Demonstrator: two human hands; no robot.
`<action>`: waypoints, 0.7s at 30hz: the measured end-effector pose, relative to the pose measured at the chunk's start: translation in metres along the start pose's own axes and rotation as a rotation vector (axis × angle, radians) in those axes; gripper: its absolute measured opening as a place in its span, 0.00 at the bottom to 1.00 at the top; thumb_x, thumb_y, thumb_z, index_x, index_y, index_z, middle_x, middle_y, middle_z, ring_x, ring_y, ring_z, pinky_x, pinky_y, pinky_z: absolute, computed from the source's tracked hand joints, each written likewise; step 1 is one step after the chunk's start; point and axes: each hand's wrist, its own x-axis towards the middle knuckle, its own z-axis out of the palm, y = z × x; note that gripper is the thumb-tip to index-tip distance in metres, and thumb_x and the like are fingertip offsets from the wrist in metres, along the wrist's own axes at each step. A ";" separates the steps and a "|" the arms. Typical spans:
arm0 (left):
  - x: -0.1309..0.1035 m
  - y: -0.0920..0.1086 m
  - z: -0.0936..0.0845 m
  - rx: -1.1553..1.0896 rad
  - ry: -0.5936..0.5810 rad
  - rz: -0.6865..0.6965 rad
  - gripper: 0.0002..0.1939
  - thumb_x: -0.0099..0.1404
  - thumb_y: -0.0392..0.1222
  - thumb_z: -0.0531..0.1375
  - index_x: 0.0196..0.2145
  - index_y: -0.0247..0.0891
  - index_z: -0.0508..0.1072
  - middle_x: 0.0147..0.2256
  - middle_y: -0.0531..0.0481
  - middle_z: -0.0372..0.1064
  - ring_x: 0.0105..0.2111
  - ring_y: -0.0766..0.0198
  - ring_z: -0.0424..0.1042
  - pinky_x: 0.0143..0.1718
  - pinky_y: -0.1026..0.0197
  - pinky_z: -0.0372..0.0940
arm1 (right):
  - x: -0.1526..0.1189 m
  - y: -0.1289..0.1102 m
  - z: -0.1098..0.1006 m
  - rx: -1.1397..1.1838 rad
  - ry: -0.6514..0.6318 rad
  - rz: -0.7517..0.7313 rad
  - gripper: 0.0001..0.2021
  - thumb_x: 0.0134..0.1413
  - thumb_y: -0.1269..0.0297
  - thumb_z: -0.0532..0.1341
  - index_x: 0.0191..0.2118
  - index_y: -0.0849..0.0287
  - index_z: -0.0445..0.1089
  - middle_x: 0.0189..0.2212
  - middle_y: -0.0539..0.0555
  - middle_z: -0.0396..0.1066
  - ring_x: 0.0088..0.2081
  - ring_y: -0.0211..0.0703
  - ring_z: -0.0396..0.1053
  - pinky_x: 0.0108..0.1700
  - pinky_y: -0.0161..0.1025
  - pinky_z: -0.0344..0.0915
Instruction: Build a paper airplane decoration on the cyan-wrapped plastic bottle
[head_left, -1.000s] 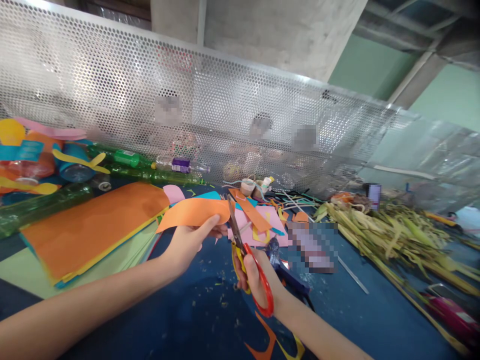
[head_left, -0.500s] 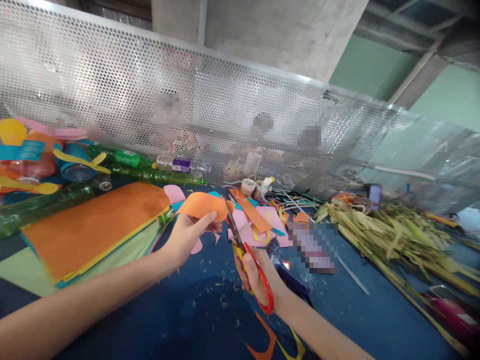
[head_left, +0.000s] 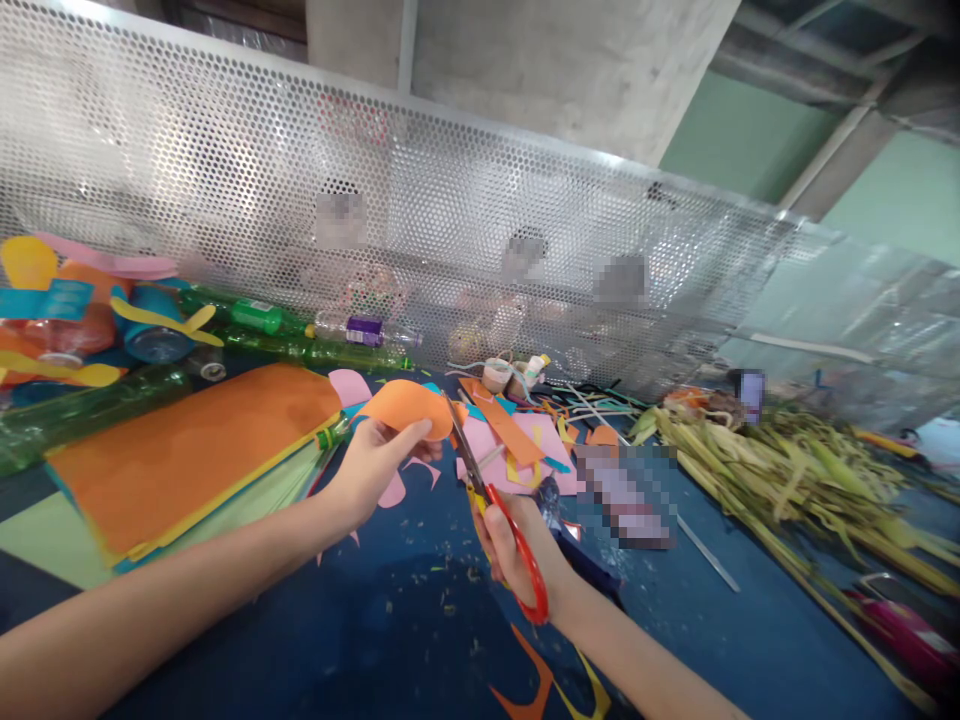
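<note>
Pinched between the thumb and fingers of my left hand (head_left: 386,455) is a piece of orange paper (head_left: 401,403), which curls up over the fingers. My right hand (head_left: 517,545) grips a pair of scissors (head_left: 495,510) with red and yellow handles, its fingers in the loops. The blades point up and away, at the right edge of the orange paper. Whether they touch it I cannot tell for sure. Under and behind the hands lie pink paper sheets (head_left: 559,470), an orange strip (head_left: 510,425) and smaller coloured scraps.
A stack of coloured paper (head_left: 202,450) lies left, below green plastic bottles (head_left: 322,352) and bottle crafts (head_left: 154,320). Dry husks and stalks (head_left: 780,480) spread at right. Orange offcuts (head_left: 532,680) lie in front. A perforated metal panel (head_left: 450,200) runs along the back, people visible behind.
The orange paper has shifted slightly in my left hand, and its curl is a little narrower. My right hand and the scissors are almost unmoved.
</note>
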 end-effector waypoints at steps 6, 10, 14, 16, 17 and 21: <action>0.005 -0.002 -0.004 0.012 -0.002 0.035 0.10 0.57 0.42 0.61 0.35 0.33 0.73 0.28 0.48 0.73 0.26 0.65 0.71 0.32 0.63 0.67 | 0.006 -0.006 -0.006 -0.150 -0.040 -0.051 0.24 0.58 0.43 0.43 0.22 0.56 0.54 0.14 0.45 0.50 0.17 0.33 0.49 0.17 0.33 0.47; 0.006 0.000 -0.003 0.022 0.015 0.029 0.13 0.58 0.44 0.61 0.38 0.34 0.73 0.35 0.47 0.74 0.30 0.64 0.73 0.36 0.63 0.69 | 0.006 -0.007 -0.005 -0.155 -0.006 -0.043 0.24 0.59 0.44 0.42 0.21 0.56 0.54 0.14 0.46 0.50 0.16 0.33 0.49 0.17 0.32 0.46; 0.007 0.001 -0.003 0.045 0.047 0.018 0.15 0.58 0.45 0.61 0.41 0.33 0.73 0.38 0.45 0.74 0.35 0.61 0.74 0.38 0.62 0.69 | 0.005 -0.007 -0.002 -0.120 0.023 -0.030 0.23 0.59 0.45 0.43 0.21 0.57 0.55 0.14 0.45 0.51 0.16 0.32 0.48 0.16 0.32 0.46; 0.008 0.001 -0.004 0.067 0.069 0.019 0.15 0.58 0.45 0.61 0.40 0.34 0.74 0.37 0.45 0.75 0.34 0.61 0.74 0.37 0.62 0.69 | 0.005 -0.006 -0.002 -0.101 0.022 -0.028 0.23 0.58 0.45 0.45 0.22 0.56 0.55 0.13 0.45 0.51 0.15 0.32 0.48 0.16 0.32 0.45; 0.008 0.000 -0.004 0.078 0.077 0.021 0.14 0.58 0.45 0.62 0.40 0.34 0.74 0.37 0.46 0.75 0.33 0.62 0.74 0.36 0.63 0.69 | 0.006 -0.006 -0.002 -0.091 0.024 -0.026 0.22 0.58 0.45 0.47 0.22 0.56 0.55 0.13 0.45 0.51 0.15 0.32 0.48 0.15 0.32 0.45; 0.010 0.000 -0.006 0.111 0.081 0.034 0.14 0.57 0.45 0.62 0.39 0.34 0.75 0.35 0.47 0.75 0.33 0.63 0.74 0.36 0.64 0.69 | 0.005 -0.005 -0.003 -0.069 0.020 -0.011 0.22 0.56 0.45 0.50 0.20 0.56 0.54 0.12 0.44 0.51 0.14 0.32 0.49 0.15 0.32 0.47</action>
